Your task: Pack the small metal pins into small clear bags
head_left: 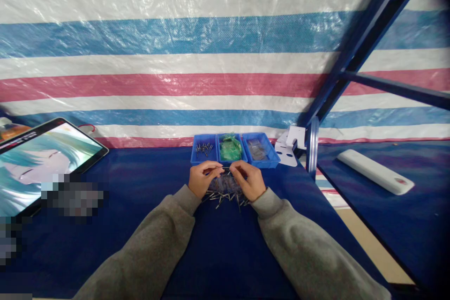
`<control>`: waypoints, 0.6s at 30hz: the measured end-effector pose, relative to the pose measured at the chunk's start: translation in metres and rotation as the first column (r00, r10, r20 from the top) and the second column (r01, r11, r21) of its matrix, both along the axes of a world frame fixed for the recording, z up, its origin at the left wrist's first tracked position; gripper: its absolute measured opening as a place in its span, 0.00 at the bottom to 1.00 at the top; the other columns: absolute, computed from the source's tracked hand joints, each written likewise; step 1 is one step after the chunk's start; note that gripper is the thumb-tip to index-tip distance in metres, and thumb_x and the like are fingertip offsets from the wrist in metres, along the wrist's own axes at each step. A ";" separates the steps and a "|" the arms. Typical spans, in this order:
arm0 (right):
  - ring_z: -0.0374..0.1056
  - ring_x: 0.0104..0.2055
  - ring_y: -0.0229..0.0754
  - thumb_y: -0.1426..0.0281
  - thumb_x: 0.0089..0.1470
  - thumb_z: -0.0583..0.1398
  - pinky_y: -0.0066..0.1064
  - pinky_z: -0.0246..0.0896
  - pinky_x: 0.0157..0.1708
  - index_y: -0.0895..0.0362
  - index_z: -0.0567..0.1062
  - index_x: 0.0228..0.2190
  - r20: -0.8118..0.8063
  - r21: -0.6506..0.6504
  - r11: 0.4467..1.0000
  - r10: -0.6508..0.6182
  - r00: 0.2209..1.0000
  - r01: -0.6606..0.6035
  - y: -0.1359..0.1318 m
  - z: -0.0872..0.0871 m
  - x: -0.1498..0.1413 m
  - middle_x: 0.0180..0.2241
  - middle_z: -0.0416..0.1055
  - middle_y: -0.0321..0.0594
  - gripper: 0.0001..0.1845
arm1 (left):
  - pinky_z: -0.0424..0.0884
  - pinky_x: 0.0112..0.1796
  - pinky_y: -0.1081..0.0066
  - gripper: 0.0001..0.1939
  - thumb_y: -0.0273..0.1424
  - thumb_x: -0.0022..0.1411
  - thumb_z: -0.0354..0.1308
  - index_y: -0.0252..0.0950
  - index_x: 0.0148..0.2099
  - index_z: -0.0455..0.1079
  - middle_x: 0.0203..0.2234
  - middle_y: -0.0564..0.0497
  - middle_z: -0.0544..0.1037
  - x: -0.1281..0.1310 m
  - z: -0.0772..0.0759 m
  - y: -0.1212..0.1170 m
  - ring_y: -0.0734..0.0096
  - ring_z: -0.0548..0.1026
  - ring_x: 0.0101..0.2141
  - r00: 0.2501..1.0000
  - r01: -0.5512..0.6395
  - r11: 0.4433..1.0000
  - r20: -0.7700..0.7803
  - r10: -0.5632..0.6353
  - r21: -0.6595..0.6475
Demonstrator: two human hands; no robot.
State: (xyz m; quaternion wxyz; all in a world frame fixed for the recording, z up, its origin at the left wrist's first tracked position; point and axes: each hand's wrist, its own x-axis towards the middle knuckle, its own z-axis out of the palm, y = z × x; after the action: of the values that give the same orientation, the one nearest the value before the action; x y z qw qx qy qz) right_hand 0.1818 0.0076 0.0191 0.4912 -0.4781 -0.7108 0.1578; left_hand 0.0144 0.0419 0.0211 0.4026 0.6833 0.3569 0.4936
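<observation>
Two hands work low over a blue table mat (pixel 105 253). The left hand (pixel 203 178) is closed in a pinch on one thin metal pin (pixel 222 167), held level between thumb and fingertips. The right hand (pixel 248 179) curls in toward the far end of that pin, its fingers bent and close to it, but whether they grip it I cannot tell. Directly under both hands lies one loose pile of pins (pixel 225 199), too many and too small to count, scattered on the mat with a clear plastic bag (pixel 225 183) partly among them. Just past the hands stand three blue bins in a row, touching side by side. The left bin (pixel 204 149) holds a smaller bunch of pins, lying roughly together. The middle bin (pixel 230 159) holds one green bag (pixel 230 148). The right bin (pixel 262 159) holds one clear bag (pixel 257 150). One white bracket (pixel 290 150) stands just beyond the right bin. Well left of the hands lies one tablet (pixel 45 159), its screen lit, and one white bar (pixel 374 171) lies on a separate blue shelf to the right. Two grey sleeves (pixel 302 243) cover the forearms.
</observation>
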 end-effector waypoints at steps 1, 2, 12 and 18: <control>0.61 0.23 0.35 0.64 0.57 0.50 0.26 0.56 0.25 0.57 0.70 0.29 0.012 0.002 1.000 0.002 1.000 -0.002 0.000 0.000 0.000 0.25 0.68 0.37 0.13 | 0.71 0.29 0.74 0.12 0.36 0.52 0.60 0.30 0.33 0.72 0.25 0.48 0.77 0.000 0.000 0.001 0.74 0.73 0.22 1.000 -0.016 1.000 0.000 0.016 -0.001; 0.61 0.23 0.35 0.65 0.57 0.50 0.26 0.55 0.25 0.57 0.70 0.28 0.028 0.009 1.000 0.008 1.000 -0.008 0.000 0.000 0.000 0.24 0.68 0.37 0.13 | 0.70 0.28 0.74 0.12 0.36 0.52 0.59 0.30 0.32 0.72 0.24 0.49 0.77 0.000 -0.001 0.001 0.75 0.73 0.21 1.000 -0.029 1.000 -0.006 0.029 -0.001; 0.63 0.26 0.36 0.66 0.57 0.52 0.27 0.56 0.27 0.57 0.72 0.29 0.111 0.052 0.998 0.040 0.993 -0.046 0.002 -0.004 -0.001 0.25 0.69 0.38 0.12 | 0.69 0.27 0.77 0.11 0.36 0.56 0.56 0.33 0.29 0.71 0.21 0.52 0.75 -0.003 -0.002 -0.001 0.76 0.72 0.22 0.982 -0.092 0.982 -0.147 0.117 0.164; 0.68 0.30 0.39 0.66 0.57 0.52 0.28 0.60 0.32 0.56 0.73 0.30 0.109 0.059 0.997 0.034 0.993 -0.041 0.005 -0.007 -0.001 0.28 0.72 0.39 0.12 | 0.70 0.35 0.73 0.09 0.33 0.59 0.53 0.34 0.37 0.70 0.33 0.48 0.76 0.001 0.006 -0.007 0.71 0.74 0.34 0.984 -0.043 0.966 -0.154 0.084 0.254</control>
State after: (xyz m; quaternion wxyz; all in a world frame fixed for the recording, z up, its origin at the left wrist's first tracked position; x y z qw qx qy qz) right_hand 0.1808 0.0121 0.0122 0.4635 -0.4572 -0.7496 0.1190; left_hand 0.0157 0.0349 0.0275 0.2667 0.7549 0.3455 0.4896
